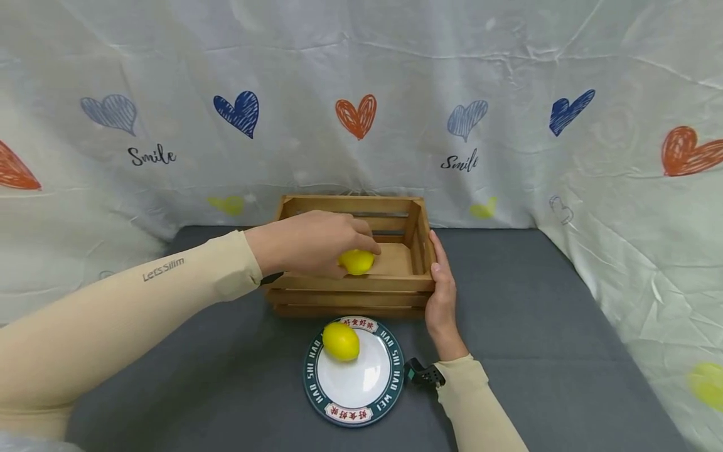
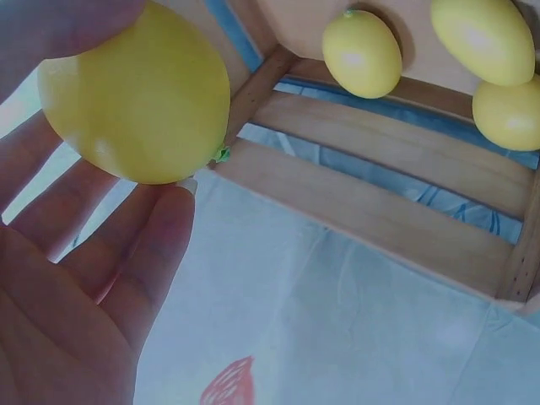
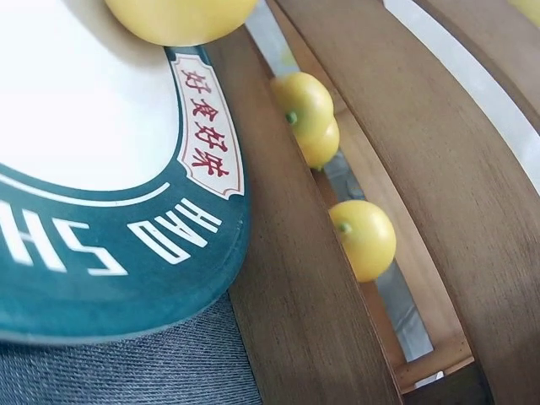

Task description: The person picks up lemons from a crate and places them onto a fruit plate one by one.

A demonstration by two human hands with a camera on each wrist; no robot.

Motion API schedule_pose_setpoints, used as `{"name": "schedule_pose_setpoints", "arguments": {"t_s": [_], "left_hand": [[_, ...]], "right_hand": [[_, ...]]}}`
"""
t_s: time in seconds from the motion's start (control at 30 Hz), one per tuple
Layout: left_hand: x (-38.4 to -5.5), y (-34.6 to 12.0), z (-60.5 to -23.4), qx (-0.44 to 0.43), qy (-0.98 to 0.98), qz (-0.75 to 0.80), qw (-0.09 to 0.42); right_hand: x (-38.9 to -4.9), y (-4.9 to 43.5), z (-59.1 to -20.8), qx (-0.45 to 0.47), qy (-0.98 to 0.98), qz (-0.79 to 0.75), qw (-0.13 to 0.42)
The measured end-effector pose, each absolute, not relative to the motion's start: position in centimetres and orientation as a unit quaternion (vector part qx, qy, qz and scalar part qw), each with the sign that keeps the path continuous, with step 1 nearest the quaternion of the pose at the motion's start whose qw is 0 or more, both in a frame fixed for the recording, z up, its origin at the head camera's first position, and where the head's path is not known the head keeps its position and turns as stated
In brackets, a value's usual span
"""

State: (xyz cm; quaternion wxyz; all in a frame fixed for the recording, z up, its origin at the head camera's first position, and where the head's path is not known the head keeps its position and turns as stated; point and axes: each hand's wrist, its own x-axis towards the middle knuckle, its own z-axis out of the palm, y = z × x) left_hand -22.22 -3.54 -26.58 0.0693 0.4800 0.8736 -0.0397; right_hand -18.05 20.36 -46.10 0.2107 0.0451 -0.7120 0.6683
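Note:
My left hand (image 1: 316, 242) pinches a yellow lemon (image 1: 357, 262) between thumb and fingers, above the wooden slatted crate (image 1: 350, 298). Close up in the left wrist view, the held lemon (image 2: 143, 101) has a small green tip. Beyond it, three more lemons lie inside the crate, one standing apart (image 2: 363, 55) from a touching pair. My right hand (image 1: 443, 298) rests against the crate's right outer side, fingers extended along it. Another lemon (image 1: 341, 342) sits on the upper left of a round white plate (image 1: 354, 424) with a dark green lettered rim.
The plate stands right in front of the crate on a dark grey tablecloth (image 1: 542, 314). Behind the crate hangs a pale curtain (image 1: 407, 138) printed with hearts. In the right wrist view, lemons (image 3: 364, 240) show through the gap between the crate's slats.

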Motion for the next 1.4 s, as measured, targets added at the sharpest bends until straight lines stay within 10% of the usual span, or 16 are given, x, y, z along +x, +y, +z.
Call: {"name": "schedule_pose_setpoints", "arguments": {"t_s": [0.63,1.4], "left_hand": [[-16.2,-2.4,-26.8,0.611,0.786,-0.097,0.003],[-16.5,-0.5,-37.2,0.614,0.777,-0.132,0.048]], "right_hand": [[-18.4,20.8,-45.8,0.028,-0.704,0.68,0.202],[-18.4,20.7,-46.0,0.035,-0.705,0.676,0.209]]}}
